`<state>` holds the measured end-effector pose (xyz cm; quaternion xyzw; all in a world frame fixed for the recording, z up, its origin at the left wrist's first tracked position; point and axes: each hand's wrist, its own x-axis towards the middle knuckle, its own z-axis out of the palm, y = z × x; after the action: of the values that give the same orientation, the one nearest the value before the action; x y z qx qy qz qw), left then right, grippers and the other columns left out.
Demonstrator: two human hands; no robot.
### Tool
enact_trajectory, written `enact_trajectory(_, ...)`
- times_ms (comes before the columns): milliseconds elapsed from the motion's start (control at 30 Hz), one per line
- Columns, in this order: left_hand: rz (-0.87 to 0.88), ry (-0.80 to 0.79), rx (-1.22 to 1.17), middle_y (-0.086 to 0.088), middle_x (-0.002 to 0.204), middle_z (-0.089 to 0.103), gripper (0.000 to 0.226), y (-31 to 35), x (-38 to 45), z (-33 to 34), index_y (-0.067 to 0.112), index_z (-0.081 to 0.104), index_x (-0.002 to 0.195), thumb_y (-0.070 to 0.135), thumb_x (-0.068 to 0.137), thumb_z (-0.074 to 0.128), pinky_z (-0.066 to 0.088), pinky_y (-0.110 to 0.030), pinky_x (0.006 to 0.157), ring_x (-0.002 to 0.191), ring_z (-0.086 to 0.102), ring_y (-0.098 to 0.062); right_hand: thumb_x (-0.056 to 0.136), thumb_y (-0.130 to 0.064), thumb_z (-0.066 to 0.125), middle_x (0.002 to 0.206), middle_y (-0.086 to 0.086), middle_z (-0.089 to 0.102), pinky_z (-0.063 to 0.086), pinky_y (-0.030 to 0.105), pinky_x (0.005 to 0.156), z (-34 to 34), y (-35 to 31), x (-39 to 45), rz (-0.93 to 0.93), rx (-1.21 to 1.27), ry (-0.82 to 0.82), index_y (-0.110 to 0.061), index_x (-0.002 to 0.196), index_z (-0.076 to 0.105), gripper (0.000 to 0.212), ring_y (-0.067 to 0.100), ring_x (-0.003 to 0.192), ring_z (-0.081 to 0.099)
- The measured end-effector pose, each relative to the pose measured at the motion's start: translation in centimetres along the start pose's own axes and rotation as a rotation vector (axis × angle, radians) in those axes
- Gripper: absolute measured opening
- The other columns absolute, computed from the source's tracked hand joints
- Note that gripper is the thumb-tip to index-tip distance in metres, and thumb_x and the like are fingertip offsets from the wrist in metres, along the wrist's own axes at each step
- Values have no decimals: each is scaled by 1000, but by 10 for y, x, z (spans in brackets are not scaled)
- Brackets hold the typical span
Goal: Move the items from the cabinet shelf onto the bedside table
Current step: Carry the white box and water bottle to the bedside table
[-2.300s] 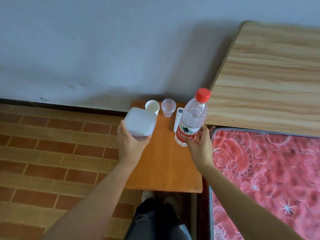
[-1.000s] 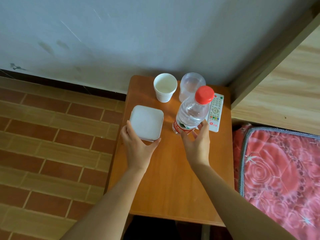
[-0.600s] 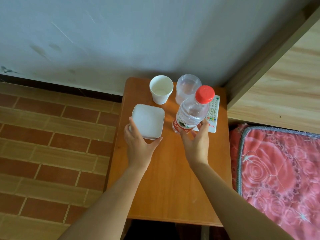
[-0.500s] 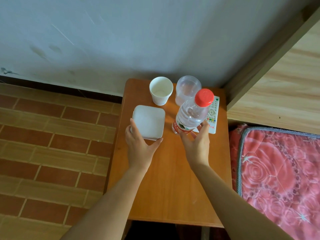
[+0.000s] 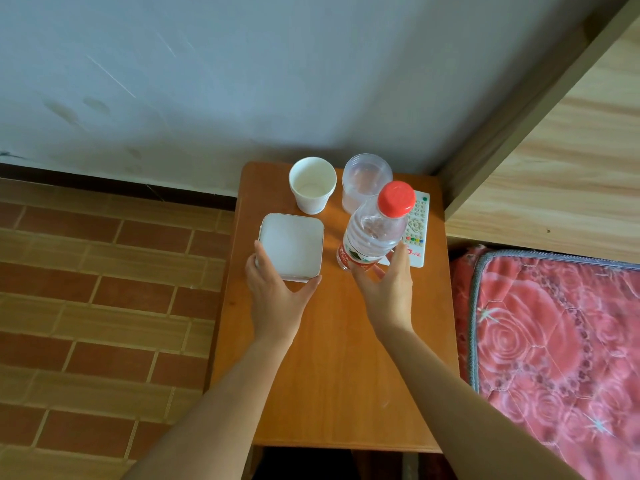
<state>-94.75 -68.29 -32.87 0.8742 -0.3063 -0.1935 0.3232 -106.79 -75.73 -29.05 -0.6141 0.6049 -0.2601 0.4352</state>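
Head view: box point(image 5: 290, 245) near table point(image 5: 332, 375) edge.

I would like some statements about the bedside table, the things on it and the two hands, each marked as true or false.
1. The water bottle has a red cap. True.
2. The white square box lies on the bed. False: it sits on the bedside table, at the left hand.
3. The paper cup and the clear plastic cup stand side by side at the table's far edge. True.
4. The remote control is left of the box. False: it lies to the right, behind the bottle.
5. The right hand is at the bottle's cap. False: it is at the bottle's base.
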Motion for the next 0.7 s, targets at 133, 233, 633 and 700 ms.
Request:
enact_trajectory(133, 2, -19, 25, -14, 140, 32, 104, -2, 0, -5, 14, 13, 146, 52, 69, 72, 48, -30, 87, 123, 40, -23, 78, -29, 71, 137, -3, 45, 39, 20, 91, -3, -6, 0, 14, -16, -17, -23, 136, 30, 72, 4, 116, 43)
enact_trajectory(233, -8, -79, 80, -13, 140, 30, 99, -1, -1, -13, 15, 10, 147, 30, 74, 76, 48, -33, 91, 125, 38, -23, 80, -31, 69, 138, -2, 45, 42, 26, 93, -9, -13, -1, 22, -58, -52, -23, 137, 28, 71, 12, 122, 46)
enact_trajectory(633, 179, -269, 424, -6, 127, 53, 42, 63, -3, -126, 15, 47, 127, 25, 89, 59, 48, -28, 85, 115, 53, -21, 91, -26, 52, 137, 12, 43, 40, 40, 97, -101, -86, -22, -34, -735, -318, -9, 136, 35, 51, 29, 123, 41)
enact_trajectory(700, 237, -319, 466, -5, 123, 55, 36, 83, -5, -152, 15, 50, 123, 27, 90, 56, 46, -25, 81, 110, 55, -19, 91, -28, 51, 140, 11, 40, 37, 39, 101, -123, -111, -30, -93, -795, -350, -11, 138, 33, 53, 29, 128, 37)
